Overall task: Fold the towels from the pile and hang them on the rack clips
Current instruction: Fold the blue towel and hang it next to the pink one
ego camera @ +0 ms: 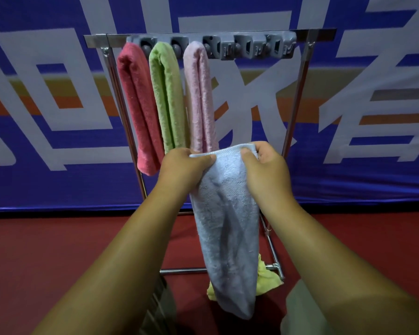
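The red towel (138, 105), green towel (167, 97) and pink towel (200, 100) crowd the left, while the grey clips (248, 48) right of them stand free to reach.

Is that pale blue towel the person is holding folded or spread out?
Folded. The pale blue towel hangs as a narrow doubled strip, its top edge pinched by the left hand and right hand.
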`<state>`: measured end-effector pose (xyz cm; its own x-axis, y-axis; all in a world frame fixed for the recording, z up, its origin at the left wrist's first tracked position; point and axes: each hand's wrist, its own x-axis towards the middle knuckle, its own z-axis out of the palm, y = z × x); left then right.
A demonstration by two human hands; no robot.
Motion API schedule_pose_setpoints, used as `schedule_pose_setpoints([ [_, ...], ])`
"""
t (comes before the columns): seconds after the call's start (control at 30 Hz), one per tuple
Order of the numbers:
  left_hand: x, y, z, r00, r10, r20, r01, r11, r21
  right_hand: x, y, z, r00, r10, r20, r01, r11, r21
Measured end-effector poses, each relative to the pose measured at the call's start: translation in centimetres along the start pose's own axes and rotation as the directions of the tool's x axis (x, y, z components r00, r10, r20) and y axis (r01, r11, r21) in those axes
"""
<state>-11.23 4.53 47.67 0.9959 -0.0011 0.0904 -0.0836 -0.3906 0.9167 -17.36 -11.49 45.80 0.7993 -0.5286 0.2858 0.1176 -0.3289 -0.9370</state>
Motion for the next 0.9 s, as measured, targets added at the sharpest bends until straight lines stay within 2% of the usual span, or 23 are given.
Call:
schedule_pose_setpoints([
  [0.13, -0.2, 0.2, 1.0, 0.994, -0.033, -0.107, 0.028, 0.999, -0.042, -1.7, -0.1, 0.8, 0.993, -0.114, 0.015, 0.114, 0.992, -0.046],
  [0.3, -1.1, 0.4, 1.7, 0.994, -0.001, -0.114, -0.015, 0.99, -0.137, -3.4, -0.1, 1.8, 0.971, -0.237, 0.021, 0.238, 0.964, -0.119],
  [0.4, -1.7, 0.9, 1.6, 0.998, 0.032, -0.06, -0.043, 0.98, -0.194, -3.7, -0.2, 1.7, 0.963, -0.268, 0.03, 0.27, 0.956, -0.119],
  [0.53, -2.5, 1.9, 1.3, 0.995, 0.092, 0.036, -0.087, 0.988, -0.125, -3.5, -0.4, 1.4, 0.968, -0.252, 0.013, 0.252, 0.963, -0.093],
  [0.67, -3.2, 1.9, 0.7, 0.979, 0.147, 0.138, -0.129, 0.982, -0.136, -3.4, -0.3, 1.5, 0.969, -0.246, 0.014, 0.246, 0.966, -0.075],
  [0.8, -3.6, 1.1, 0.5, 0.951, 0.268, 0.152, -0.247, 0.959, -0.14, -3.7, -0.1, 1.6, 0.97, -0.243, 0.02, 0.244, 0.968, -0.063],
  [0.9, -3.4, 0.5, 0.4, 0.941, 0.301, 0.158, -0.281, 0.95, -0.138, -3.9, -0.1, 1.6, 0.973, -0.228, 0.024, 0.229, 0.972, -0.042],
])
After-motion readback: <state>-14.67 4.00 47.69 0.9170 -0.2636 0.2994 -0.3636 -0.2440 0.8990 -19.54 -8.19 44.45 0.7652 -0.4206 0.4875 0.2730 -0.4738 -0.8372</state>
